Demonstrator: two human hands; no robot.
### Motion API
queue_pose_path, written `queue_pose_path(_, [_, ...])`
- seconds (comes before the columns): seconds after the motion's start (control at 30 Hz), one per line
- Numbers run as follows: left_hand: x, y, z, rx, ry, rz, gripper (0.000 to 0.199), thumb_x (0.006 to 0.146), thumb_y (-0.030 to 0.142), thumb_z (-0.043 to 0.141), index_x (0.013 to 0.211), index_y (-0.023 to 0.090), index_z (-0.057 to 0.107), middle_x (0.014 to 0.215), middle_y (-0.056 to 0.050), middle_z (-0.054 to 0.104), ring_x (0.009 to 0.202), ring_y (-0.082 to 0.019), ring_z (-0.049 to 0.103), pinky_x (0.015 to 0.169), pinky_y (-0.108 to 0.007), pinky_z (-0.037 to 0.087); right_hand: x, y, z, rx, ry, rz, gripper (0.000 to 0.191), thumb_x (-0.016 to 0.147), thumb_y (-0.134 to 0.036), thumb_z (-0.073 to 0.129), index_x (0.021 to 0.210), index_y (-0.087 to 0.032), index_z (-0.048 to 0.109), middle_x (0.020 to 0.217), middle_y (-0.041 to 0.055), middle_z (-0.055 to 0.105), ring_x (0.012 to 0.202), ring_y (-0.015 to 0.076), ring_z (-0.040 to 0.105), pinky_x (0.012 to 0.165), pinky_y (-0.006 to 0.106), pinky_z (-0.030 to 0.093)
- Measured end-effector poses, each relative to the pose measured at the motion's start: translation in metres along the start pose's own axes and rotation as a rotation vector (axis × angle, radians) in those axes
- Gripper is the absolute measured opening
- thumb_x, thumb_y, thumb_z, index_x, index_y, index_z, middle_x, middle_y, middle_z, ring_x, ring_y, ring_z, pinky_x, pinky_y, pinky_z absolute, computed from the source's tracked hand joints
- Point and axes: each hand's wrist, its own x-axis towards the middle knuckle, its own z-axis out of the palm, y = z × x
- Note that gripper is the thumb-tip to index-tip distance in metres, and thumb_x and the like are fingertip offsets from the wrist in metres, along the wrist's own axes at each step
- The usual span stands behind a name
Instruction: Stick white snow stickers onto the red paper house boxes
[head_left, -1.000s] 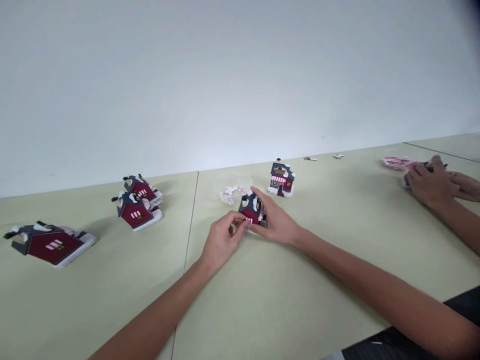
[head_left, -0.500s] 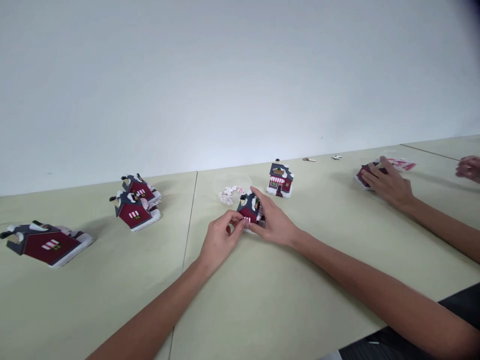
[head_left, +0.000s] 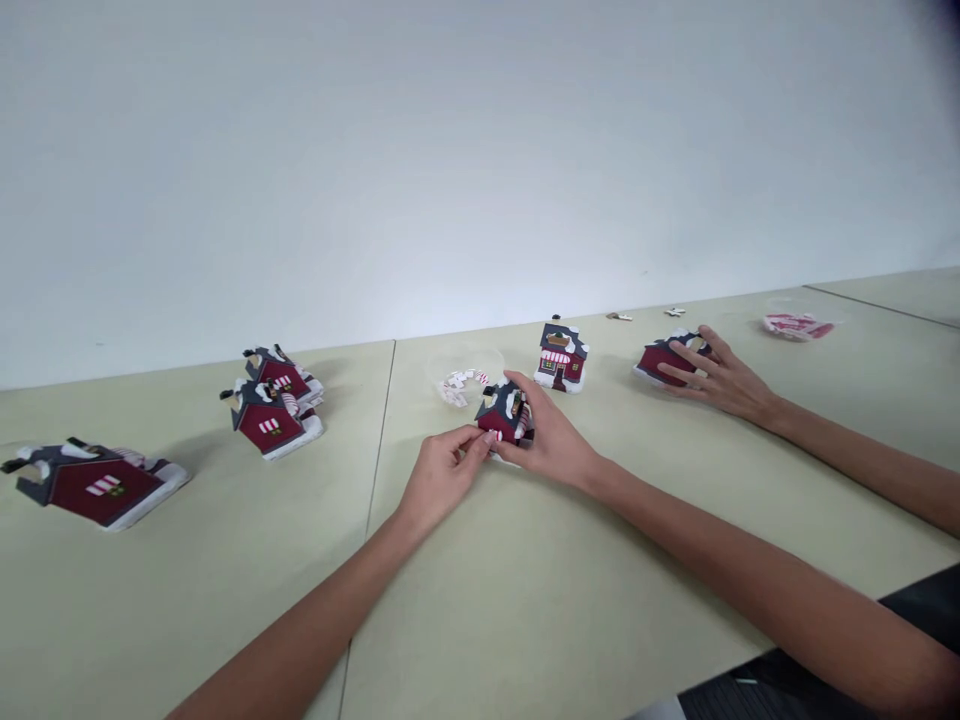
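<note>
In front of me stands a small toy house (head_left: pixel 501 412) with dark red walls, a dark grey roof and white snow trim. My right hand (head_left: pixel 551 440) is closed around its right side, thumb low at the front and fingers behind the roof. At the lower side wall, my left hand (head_left: pixel 446 475) pinches a small red-and-white striped awning (head_left: pixel 496 435) against the house; the fingertips cover part of it. Just behind the house is a clear round dish (head_left: pixel 442 390) with several striped pieces (head_left: pixel 459 384) in it.
Another house (head_left: pixel 562 358) stands upright behind my right hand. Several more houses (head_left: pixel 271 425) are at the left, one nearest (head_left: pixel 97 488). A co-worker's hand (head_left: pixel 724 380) rests on a house (head_left: pixel 664 358) at the right. Beyond lie a second dish of striped pieces (head_left: pixel 799 325) and small loose items (head_left: pixel 619 316).
The co-worker's hand has brought its house leftward, away from the second dish. That person's other hand has left the view. My own hands stay at the house with hardly any movement.
</note>
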Motion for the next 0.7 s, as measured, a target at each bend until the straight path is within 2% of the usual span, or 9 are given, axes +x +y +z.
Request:
queue_pose_path(0.17, [0.0037, -0.0005, -0.0005, -0.115, -0.024, -0.052, 0.036, 0.091, 0.048, 0.058, 0.088, 0.015, 0.072, 0.078, -0.002, 0.068, 0.075, -0.016, 0.060, 0.068, -0.024, 0.045, -0.0006, -0.0013, 0.0001, 0.017, 0.022, -0.032, 0.086, 0.082, -0.043, 0.072, 0.152, -0.025, 0.025, 0.151, 0.0144, 0.042, 0.138, 0.0317, 0.044, 0.113, 0.050, 0.040])
queue_pose_path(0.4, [0.0073, -0.0024, -0.0024, -0.209, -0.062, -0.079, 0.038, 0.091, 0.047, 0.060, 0.073, 0.015, 0.067, 0.067, 0.000, 0.060, 0.066, -0.012, 0.052, 0.064, -0.022, 0.040, -0.0019, -0.0033, 0.0013, 0.014, 0.027, -0.026, 0.085, 0.082, -0.042, 0.072, 0.152, -0.026, 0.027, 0.150, 0.0137, 0.043, 0.137, 0.0310, 0.045, 0.112, 0.050, 0.041])
queue_pose_path(0.7, [0.0056, -0.0003, -0.0024, -0.245, -0.057, -0.119, 0.037, 0.088, 0.048, 0.063, 0.074, 0.014, 0.068, 0.066, 0.000, 0.062, 0.065, -0.012, 0.052, 0.063, -0.023, 0.038, -0.0027, -0.0003, -0.0001, -0.033, -0.031, -0.053, 0.087, 0.086, -0.043, 0.066, 0.156, -0.023, 0.018, 0.153, 0.0165, 0.040, 0.139, 0.0353, 0.042, 0.112, 0.054, 0.040])
